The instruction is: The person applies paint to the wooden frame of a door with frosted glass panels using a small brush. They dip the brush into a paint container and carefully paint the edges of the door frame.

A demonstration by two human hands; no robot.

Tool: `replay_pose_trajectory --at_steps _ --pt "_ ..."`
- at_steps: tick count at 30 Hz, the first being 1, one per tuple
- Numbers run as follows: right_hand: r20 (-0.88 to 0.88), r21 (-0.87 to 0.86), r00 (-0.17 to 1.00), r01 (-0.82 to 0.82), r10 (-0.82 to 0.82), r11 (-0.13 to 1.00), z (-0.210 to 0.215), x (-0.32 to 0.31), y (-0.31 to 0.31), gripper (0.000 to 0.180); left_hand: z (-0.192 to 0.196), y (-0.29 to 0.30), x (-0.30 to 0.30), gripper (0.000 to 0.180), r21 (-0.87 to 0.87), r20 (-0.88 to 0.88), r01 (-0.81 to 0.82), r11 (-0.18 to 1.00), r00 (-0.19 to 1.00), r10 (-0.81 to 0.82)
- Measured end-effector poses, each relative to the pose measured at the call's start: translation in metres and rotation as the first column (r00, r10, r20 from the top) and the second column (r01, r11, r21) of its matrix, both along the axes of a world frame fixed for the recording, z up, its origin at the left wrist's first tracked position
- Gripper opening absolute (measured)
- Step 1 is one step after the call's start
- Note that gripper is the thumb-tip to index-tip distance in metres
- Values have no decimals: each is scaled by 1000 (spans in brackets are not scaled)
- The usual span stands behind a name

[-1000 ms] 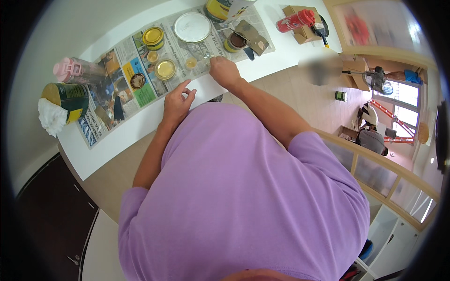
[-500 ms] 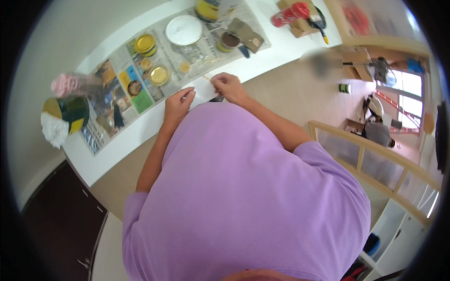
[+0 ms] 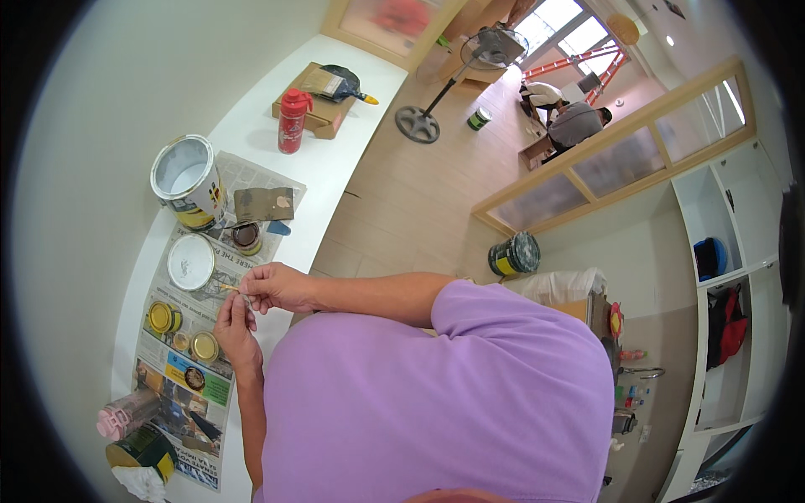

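My right hand (image 3: pixel 277 287) pinches a thin, light-brown stick (image 3: pixel 227 287) over the edge of the newspaper-covered counter. Close below it, my left hand (image 3: pixel 239 334) has its fingers drawn together, almost touching the right fingertips; whatever lies in them is too small to make out. Beyond the hands is a white round lid (image 3: pixel 191 261). A yellow tin (image 3: pixel 164 317), a gold-coloured lid (image 3: pixel 204 346) and a small yellowish cup (image 3: pixel 181 340) sit left of them. An open can with dark brown contents (image 3: pixel 246 238) stands beside a folded brown sheet (image 3: pixel 265 204) and a blue scraper (image 3: pixel 278 228).
A large open paint can (image 3: pixel 186 172), a red bottle (image 3: pixel 292 121) and a cardboard box (image 3: pixel 331 120) with a brush stand farther along the counter (image 3: pixel 243 126). A pinkish bottle (image 3: pixel 126 415) is at the near end. Across the room are a standing fan (image 3: pixel 419 124) and people working.
My view and body have turned to the right, so more of the room shows. My hands have come together, the right one still pinching the stick.
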State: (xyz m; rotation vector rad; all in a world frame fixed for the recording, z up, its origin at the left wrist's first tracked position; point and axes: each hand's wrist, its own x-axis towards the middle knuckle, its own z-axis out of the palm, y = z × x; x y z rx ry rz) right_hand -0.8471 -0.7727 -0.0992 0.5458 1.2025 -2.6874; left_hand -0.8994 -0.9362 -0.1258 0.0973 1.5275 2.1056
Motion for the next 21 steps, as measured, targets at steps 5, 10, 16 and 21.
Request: replay_pose_trajectory --at_steps 5,10,16,21 --pt "-12 -34 999 -46 46 998 -3 14 2 15 8 2 12 21 77 40 38 996 998 -41" --pt "9 -42 996 -90 90 995 -11 16 -3 16 2 -6 14 20 106 44 47 993 998 -52" --pt "57 24 989 -139 138 990 -2 16 -11 19 1 -10 15 17 83 78 -49 995 996 42" --pt "84 81 982 -178 172 981 -13 16 -14 18 -7 -16 18 24 22 84 -73 997 994 71"
